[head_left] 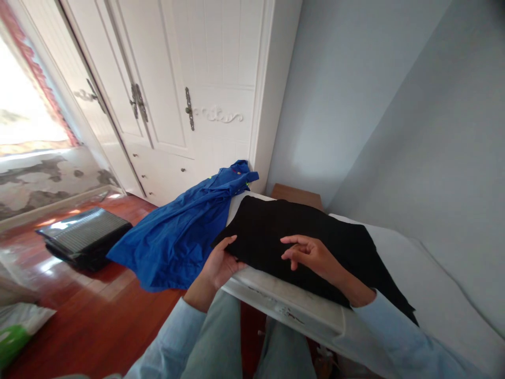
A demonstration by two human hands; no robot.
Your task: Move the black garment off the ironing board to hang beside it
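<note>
A black garment lies spread flat along the white padded surface in front of me; its exact kind cannot be made out. My left hand grips its near left corner, thumb on top and the other fingers partly hidden beneath the cloth. Over the middle of the fabric is my right hand, fingers apart and loosely bent, with nothing held. Left of the black cloth, a blue dress-like garment drapes off the end of the surface and hangs toward the floor.
The white padded surface extends to the right along a grey wall. Behind it stands a brown wooden piece. A white wardrobe rises ahead. On the red floor are a black case and a white-and-green bag.
</note>
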